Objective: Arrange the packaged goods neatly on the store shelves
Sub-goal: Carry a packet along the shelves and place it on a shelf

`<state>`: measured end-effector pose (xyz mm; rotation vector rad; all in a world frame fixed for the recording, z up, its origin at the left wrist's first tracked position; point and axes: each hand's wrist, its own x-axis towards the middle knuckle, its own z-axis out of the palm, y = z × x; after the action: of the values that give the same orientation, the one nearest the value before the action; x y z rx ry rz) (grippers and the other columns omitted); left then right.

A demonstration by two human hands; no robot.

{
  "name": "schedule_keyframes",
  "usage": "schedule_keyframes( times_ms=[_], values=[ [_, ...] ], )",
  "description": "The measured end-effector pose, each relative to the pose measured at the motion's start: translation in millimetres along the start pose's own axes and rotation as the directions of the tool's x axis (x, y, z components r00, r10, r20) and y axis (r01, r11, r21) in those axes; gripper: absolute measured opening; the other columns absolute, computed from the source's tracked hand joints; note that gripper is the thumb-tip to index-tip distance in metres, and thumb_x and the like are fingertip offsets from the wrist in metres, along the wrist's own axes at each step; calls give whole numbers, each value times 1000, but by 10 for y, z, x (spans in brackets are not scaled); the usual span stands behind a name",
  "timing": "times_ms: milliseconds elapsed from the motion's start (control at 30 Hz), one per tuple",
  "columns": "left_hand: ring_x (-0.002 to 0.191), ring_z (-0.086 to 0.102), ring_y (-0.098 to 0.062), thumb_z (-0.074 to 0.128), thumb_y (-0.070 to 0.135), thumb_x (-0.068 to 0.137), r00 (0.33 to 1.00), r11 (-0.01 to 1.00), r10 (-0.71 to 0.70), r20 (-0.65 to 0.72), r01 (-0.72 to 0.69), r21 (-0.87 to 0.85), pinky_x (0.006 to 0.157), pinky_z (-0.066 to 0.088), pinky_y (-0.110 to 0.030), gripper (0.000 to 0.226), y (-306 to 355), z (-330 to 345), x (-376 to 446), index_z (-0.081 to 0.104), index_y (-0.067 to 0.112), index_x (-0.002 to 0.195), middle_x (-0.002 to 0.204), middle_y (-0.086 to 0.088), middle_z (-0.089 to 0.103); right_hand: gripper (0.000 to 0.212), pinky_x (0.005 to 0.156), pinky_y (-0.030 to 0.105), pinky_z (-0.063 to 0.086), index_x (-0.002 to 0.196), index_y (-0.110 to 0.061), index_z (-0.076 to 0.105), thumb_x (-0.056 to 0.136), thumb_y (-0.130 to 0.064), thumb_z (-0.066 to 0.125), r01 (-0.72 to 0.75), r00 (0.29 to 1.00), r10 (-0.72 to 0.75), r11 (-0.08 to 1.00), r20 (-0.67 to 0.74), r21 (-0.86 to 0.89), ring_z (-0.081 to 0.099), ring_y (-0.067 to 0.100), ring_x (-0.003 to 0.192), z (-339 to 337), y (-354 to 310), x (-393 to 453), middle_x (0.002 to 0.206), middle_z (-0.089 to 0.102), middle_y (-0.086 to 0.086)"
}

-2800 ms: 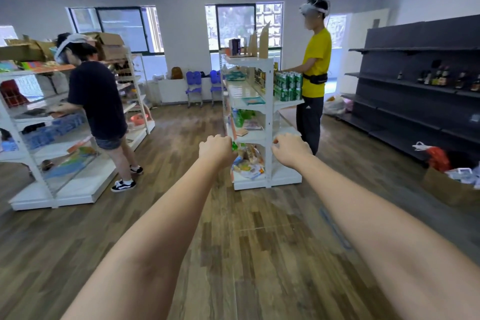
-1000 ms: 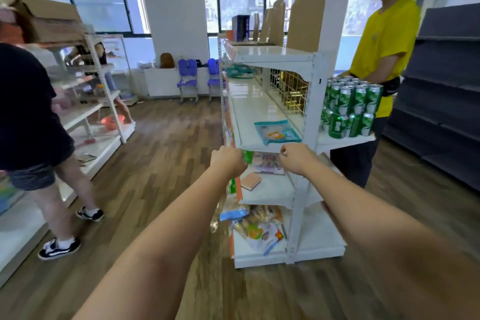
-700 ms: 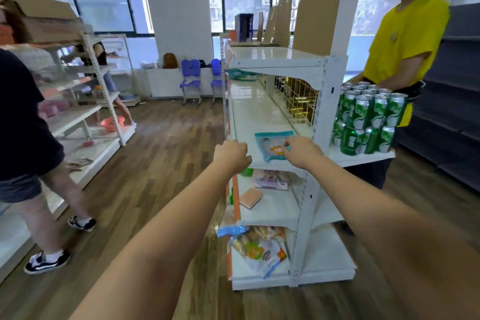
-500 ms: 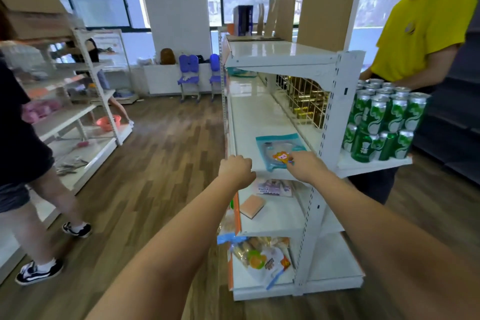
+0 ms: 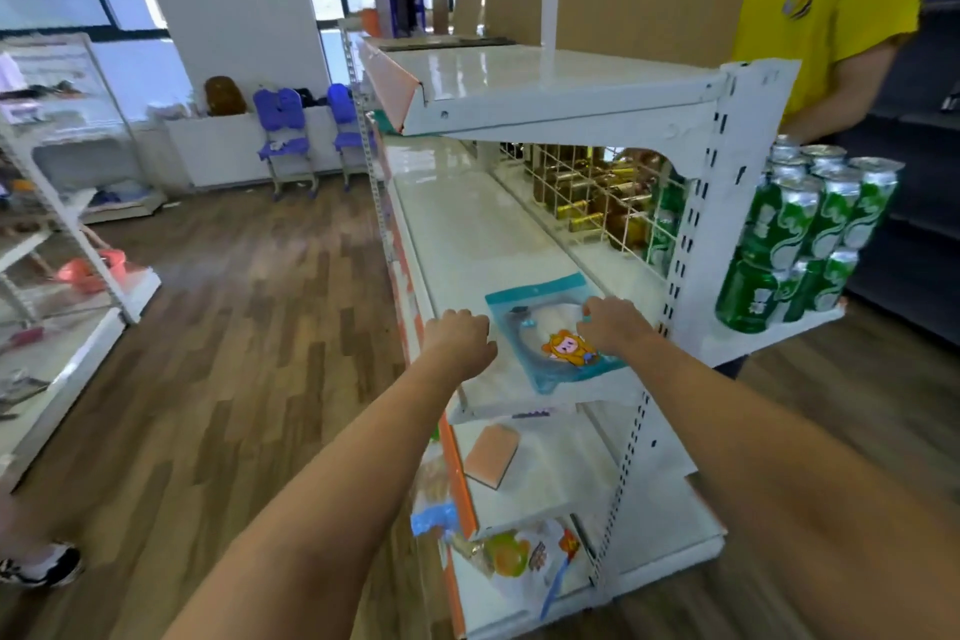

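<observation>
Wood-plank flooring, white gondola shelving (image 5: 467,224), windows behind. Item: one flat teal-edged pouch (image 5: 558,333), clear front, orange cartoon figure printed low on it, lying on the middle shelf between my hands. My right hand (image 5: 615,327) rests on its right edge, fingers curled over it. My left hand (image 5: 460,338) sits just left of it, fingers curled; whether it touches the pouch I cannot tell. Beyond my right hand: green cans (image 5: 795,244). Below my hands: pink sponge (image 5: 491,455), snack bags (image 5: 514,554).
</observation>
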<state>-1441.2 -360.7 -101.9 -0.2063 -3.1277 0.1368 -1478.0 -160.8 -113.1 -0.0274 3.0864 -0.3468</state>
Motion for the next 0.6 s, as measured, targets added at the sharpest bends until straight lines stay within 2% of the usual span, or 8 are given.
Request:
schedule_keyframes(
  times_ms=[200, 433, 600],
  values=[
    [111, 52, -26, 41, 37, 98, 998, 999, 40, 41, -39, -19, 93, 41, -38, 36, -97, 268, 309, 54, 16, 125, 121, -8, 57, 50, 101, 39, 37, 135, -3, 38, 93, -26, 50, -149, 989, 148, 988, 24, 34, 36, 36, 128, 220, 47, 247, 135, 40, 22],
    [113, 51, -26, 40, 36, 98, 999, 1000, 12, 51, -10, -21, 92, 41, -37, 37, -126, 348, 489, 54, 15, 126, 123, -9, 56, 59, 99, 38, 38, 139, -3, 31, 93, -34, 51, -261, 960, 254, 964, 116, 52, 37, 34, 130, 291, 92, 474, 140, 38, 21],
    [113, 51, -25, 40, 37, 98, 998, 1000, -26, 58, 27, -15, 93, 41, -37, 38, -131, 354, 567, 54, 16, 127, 123, -8, 56, 67, 97, 37, 40, 141, -4, 28, 91, -42, 54, -285, 951, 275, 957, 140, 52, 36, 32, 130, 314, 166, 541, 140, 34, 19]
  ],
)
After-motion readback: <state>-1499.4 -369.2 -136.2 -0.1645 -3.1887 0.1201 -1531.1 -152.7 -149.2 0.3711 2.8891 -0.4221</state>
